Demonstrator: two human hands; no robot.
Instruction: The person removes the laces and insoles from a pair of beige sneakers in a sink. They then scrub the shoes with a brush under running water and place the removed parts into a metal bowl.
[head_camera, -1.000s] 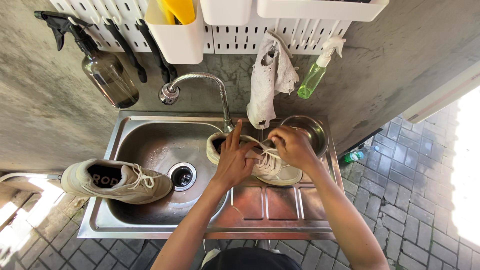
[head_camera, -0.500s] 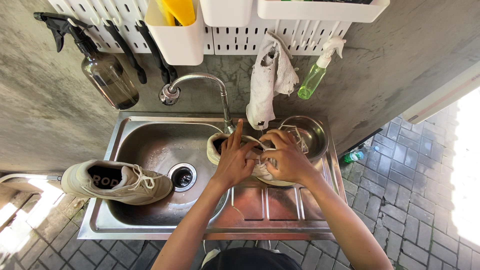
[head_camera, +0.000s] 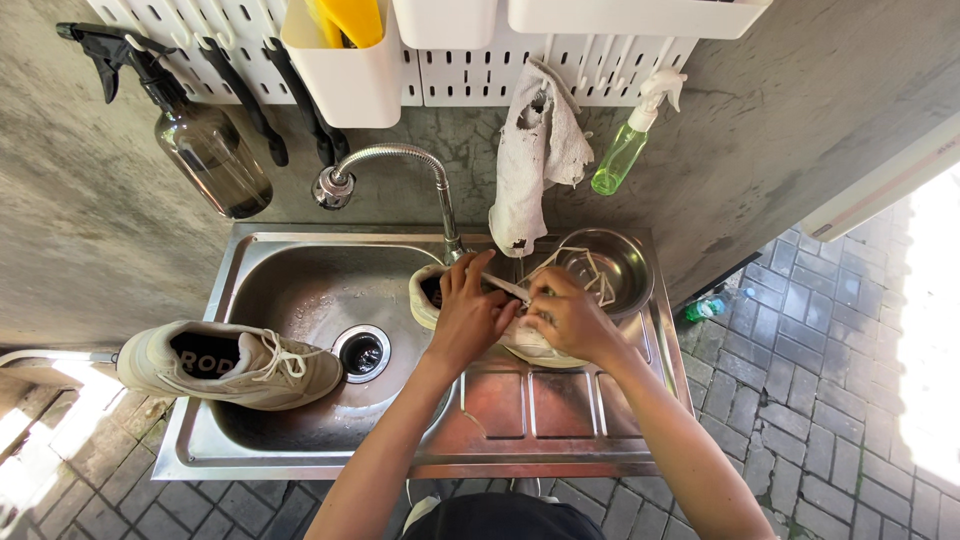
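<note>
A pale sneaker (head_camera: 432, 296) lies at the right edge of the steel sink basin (head_camera: 300, 280), mostly covered by my hands. My left hand (head_camera: 468, 312) presses on its top near the opening. My right hand (head_camera: 572, 318) pinches its white shoelace (head_camera: 590, 268), which runs up into a small steel bowl (head_camera: 620, 262) on the drainboard. A second pale sneaker (head_camera: 230, 365), laced, rests on the sink's left rim.
A curved chrome tap (head_camera: 400, 165) arches over the basin. On the wall pegboard hang a brown spray bottle (head_camera: 205, 150), a worn white cloth (head_camera: 535, 160), a green spray bottle (head_camera: 625, 150) and white bins (head_camera: 345, 70). Grey paving stones (head_camera: 800, 380) lie to the right.
My right hand has moved left and closer to my left hand over the sneaker, pulling the lace; the lace now trails into the bowl.
</note>
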